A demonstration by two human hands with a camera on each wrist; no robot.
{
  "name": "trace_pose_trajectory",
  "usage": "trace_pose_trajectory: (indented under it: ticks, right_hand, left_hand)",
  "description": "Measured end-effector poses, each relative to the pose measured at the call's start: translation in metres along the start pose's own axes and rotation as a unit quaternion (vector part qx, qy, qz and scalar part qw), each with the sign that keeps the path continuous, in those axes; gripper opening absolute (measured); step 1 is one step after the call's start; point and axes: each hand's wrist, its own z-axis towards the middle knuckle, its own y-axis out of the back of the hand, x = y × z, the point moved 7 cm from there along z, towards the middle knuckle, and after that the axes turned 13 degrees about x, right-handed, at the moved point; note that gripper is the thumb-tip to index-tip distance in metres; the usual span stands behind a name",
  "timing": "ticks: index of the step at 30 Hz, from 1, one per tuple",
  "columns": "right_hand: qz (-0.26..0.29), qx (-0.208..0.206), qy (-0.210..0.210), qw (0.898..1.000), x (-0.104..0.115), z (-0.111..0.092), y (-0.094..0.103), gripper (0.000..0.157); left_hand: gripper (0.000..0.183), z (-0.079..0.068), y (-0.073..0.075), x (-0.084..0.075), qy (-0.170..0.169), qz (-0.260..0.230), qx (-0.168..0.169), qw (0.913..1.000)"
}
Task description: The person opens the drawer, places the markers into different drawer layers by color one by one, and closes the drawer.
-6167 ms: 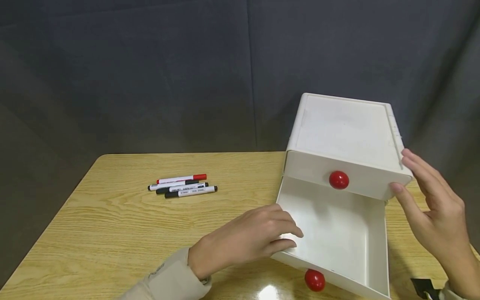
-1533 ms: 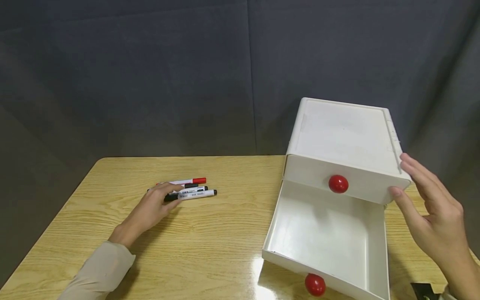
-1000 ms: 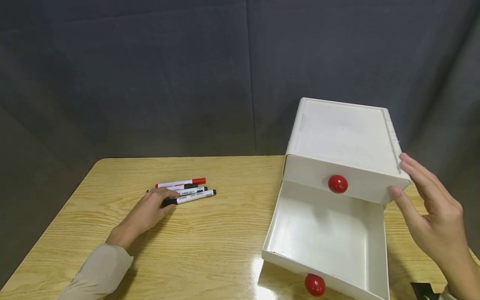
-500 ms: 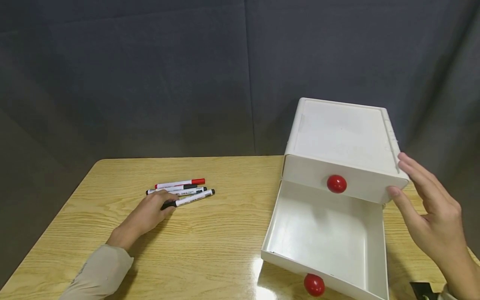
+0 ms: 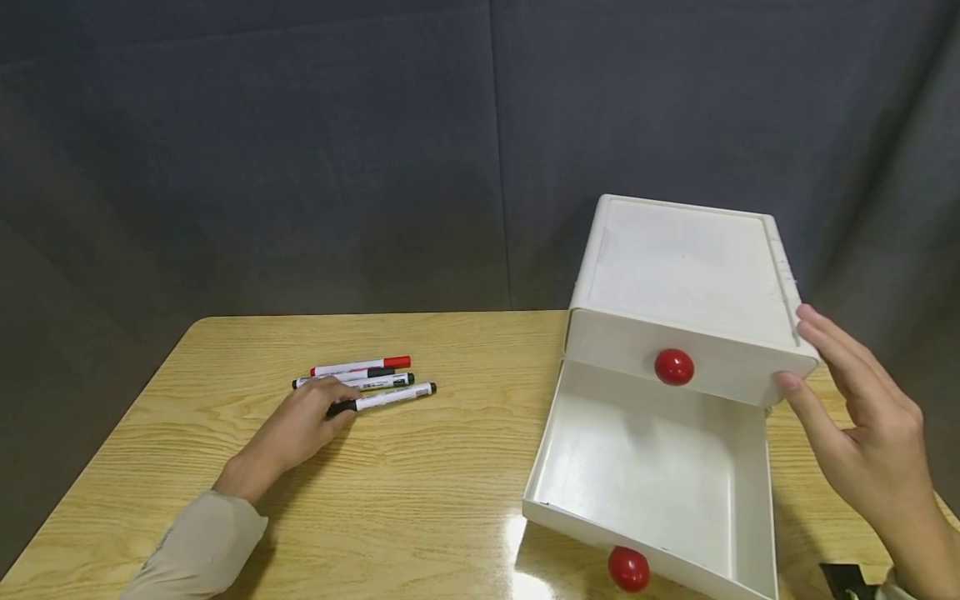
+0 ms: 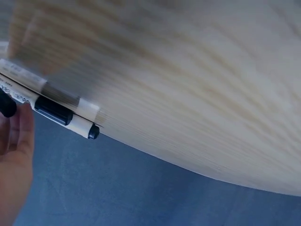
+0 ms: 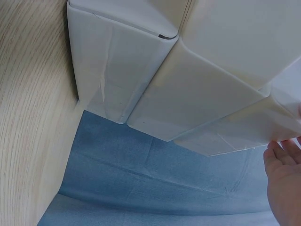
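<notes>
In the head view, my left hand pinches the black-capped end of a whiteboard marker, the nearest of a small group on the table. Just behind it lie two more black-capped markers and a red-capped marker. The left wrist view shows my fingertips beside a black cap. At the right stands a white drawer unit with red knobs; its lower drawer is pulled out and bare inside. My right hand rests on the unit's right front corner, fingers mostly straight, thumb against the front.
The wooden table ends at a dark curtain behind. The lower drawer's red knob juts toward the front. A small black object shows at the lower right, beside the right wrist.
My left hand has gone from the lower drawer across to the markers and taken the nearest one. That marker has shifted slightly forward, away from the others. My right hand stays on the unit.
</notes>
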Motion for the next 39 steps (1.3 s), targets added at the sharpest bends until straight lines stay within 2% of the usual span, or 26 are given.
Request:
trace_pose_trajectory:
  ticks: [6,13,17,23,39]
  right_hand:
    - [-0.001,0.002,-0.003,1.0,0.0,0.0,0.0,0.055]
    - [0.006,0.001,0.003,1.0,0.001,0.002,-0.001,0.055]
    - [0.013,-0.005,0.01,1.0,0.002,0.002,-0.001,0.053]
    - [0.001,-0.003,-0.007,1.0,0.0,0.0,0.001,0.057]
    - [0.016,-0.007,-0.012,1.0,-0.002,-0.002,0.001,0.052]
  left_hand:
    - [0.027,-0.002,0.002,-0.005,0.0,-0.003,-0.002,1.0]
    - [0.027,-0.005,0.006,-0.02,-0.002,0.002,-0.005,1.0]
    - [0.028,-0.006,0.009,-0.03,-0.011,-0.001,-0.006,0.9999]
    - [0.028,-0.007,0.012,-0.046,-0.021,-0.004,-0.006,0.9997]
    - [0.026,-0.011,0.021,-0.084,-0.069,-0.006,-0.032,0.9971]
